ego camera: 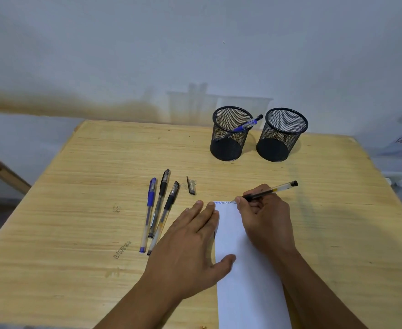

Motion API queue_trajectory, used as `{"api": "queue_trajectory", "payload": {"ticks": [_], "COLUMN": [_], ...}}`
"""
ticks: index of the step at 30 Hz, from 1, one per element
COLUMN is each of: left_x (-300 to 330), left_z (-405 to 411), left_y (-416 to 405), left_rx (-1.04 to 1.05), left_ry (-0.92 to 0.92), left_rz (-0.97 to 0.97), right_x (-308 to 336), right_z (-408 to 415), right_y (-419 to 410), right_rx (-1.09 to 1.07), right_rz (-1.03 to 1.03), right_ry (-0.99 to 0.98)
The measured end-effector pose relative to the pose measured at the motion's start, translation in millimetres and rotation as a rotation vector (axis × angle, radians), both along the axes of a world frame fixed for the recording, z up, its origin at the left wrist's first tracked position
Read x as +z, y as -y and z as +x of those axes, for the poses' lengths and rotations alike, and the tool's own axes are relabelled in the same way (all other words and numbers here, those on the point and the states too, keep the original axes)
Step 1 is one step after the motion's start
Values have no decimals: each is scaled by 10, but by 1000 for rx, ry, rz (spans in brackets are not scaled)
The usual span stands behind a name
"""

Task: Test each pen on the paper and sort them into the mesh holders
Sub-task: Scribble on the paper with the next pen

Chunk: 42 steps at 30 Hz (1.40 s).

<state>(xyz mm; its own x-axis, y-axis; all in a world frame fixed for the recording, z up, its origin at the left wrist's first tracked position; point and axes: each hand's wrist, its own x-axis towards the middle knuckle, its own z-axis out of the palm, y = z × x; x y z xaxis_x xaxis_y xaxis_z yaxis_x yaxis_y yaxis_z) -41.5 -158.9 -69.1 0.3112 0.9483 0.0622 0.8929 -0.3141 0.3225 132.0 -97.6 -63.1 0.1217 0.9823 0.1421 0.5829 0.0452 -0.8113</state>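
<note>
Starting at the left side of the wooden table (76, 233), there's faint pen lettering scrawled on the pale, grainy top, something like "WHERE" (122, 249), and a small boxed doodle (116, 208) further in, too small to read. Next come three pens lying side by side, roughly pointing away towards the far edge: a blue-capped pen (148, 214) with a clear barrel, a black-capped pen (159, 203) beside it, and a second black-capped pen (163, 217) angled so that its tip crosses towards the blue one. Just right of them lies a small loose black cap (191, 185).

Now the left hand (190, 248): flat, fingers straight and close together, thumb out to the side, pressing down the left edge of the paper (247, 281), a long white strip running to the near edge. Along its top, blue writing reads "DATA DATA" or close to it.

The right hand (264, 222) pinches a black pen (270, 191), clear barrel, dark rubber grip, between thumb and curled fingers, tip on the paper's top edge.

Towards the far right corner, two round black wire mesh holders stand just beside each other. The left holder (229, 134) has one blue pen (246, 125) leaning in it; no pen shows in the right holder (281, 135).
</note>
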Motion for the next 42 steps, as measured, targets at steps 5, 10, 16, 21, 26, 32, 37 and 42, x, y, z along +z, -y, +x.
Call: {"api": "queue_trajectory", "payload": {"ticks": [5, 10, 16, 21, 26, 32, 37, 42], "left_x": [-4, -10, -4, 9, 15, 20, 27, 18], "left_z": [-2, 1, -1, 2, 2, 0, 0, 1], "left_y": [10, 1, 5, 10, 18, 15, 24, 16], "left_rx": [-2, -1, 5, -3, -2, -8, -8, -7], "left_ry": [-1, 4, 12, 8, 17, 18, 16, 14], "left_rz": [-10, -12, -11, -3, 6, 8, 5, 13], "right_x": [14, -8, -12, -4, -5, -15, 19, 36], "right_z": [2, 3, -9, -15, -9, -7, -6, -15], "right_y": [17, -4, 10, 19, 26, 23, 13, 35], "right_rx": [5, -13, -9, -3, 3, 11, 8, 21], "right_rz": [-6, 8, 32, 45, 48, 57, 31, 34], "right_ry": [23, 37, 8, 3, -2, 17, 21, 40]}}
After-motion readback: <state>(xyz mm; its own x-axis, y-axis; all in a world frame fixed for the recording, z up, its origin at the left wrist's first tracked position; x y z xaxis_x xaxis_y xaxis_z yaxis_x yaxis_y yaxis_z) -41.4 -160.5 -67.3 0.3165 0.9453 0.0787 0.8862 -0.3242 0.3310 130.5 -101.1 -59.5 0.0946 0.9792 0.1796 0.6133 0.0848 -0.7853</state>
